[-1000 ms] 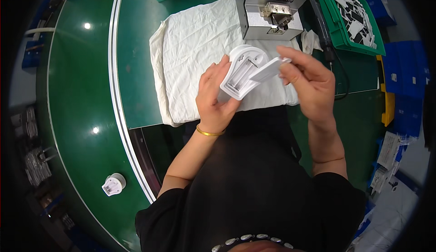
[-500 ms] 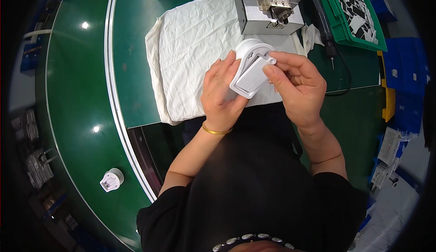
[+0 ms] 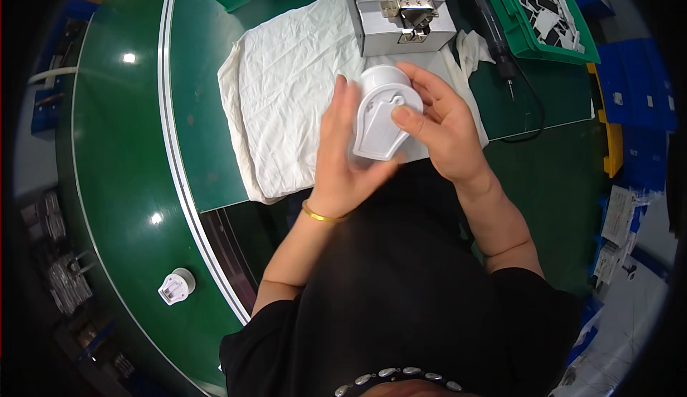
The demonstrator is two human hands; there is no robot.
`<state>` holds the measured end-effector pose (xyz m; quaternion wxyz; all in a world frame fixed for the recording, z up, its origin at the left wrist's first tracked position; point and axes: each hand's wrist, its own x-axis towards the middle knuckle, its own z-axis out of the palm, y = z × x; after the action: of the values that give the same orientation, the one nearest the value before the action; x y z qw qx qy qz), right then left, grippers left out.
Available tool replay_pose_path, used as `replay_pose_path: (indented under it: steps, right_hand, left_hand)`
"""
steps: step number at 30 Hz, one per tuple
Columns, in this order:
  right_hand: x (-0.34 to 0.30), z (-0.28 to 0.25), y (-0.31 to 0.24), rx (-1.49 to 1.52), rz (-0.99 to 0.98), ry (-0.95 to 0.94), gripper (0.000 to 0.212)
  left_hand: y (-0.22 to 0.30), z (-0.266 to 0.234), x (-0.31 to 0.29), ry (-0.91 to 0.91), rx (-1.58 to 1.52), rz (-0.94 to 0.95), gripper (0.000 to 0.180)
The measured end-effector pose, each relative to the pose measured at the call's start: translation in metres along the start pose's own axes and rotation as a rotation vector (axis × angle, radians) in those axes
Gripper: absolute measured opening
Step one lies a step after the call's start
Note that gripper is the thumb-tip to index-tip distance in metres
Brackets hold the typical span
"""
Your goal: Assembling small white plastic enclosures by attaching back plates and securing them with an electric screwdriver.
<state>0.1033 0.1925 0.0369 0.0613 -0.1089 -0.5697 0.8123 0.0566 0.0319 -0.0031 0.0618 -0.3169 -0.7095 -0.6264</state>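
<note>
While the right hand is pinching the white housing thumb-to-fingers, the left hand is flanking it, thumb spread wide, contact unclear.

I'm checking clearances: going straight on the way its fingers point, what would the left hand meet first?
Probably the left side of the silver machine, across the white cloth. The left hand lines up only with that edge, and its height is unclear, so it might brush cloth first or pass by.
</note>
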Motion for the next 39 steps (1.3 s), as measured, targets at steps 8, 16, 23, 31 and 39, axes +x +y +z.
replay_pose_path:
  steps: [8, 16, 23, 31, 39]
  right_hand:
    - [-0.015, -0.006, -0.013, -0.116, 0.029, -0.234, 0.065]
    - [-0.017, -0.005, -0.009, -0.260, -0.050, -0.155, 0.061]
    - [0.013, -0.009, -0.021, -0.178, 0.190, -0.248, 0.063]
    - [0.119, -0.061, -0.073, -0.705, -0.538, 0.459, 0.063]
    - [0.142, -0.077, -0.040, 0.074, -0.782, -0.403, 0.043]
  left_hand:
    - [0.015, -0.024, 0.021, -0.328, -0.490, -0.430, 0.075]
    - [0.022, -0.023, 0.027, -0.349, -0.590, -0.512, 0.070]
    - [0.012, -0.021, 0.019, -0.268, -0.364, -0.287, 0.089]
    - [-0.012, -0.016, 0.000, -0.377, -0.206, -0.187, 0.093]
    - [-0.028, 0.001, -0.005, -0.330, -0.286, -0.181, 0.089]
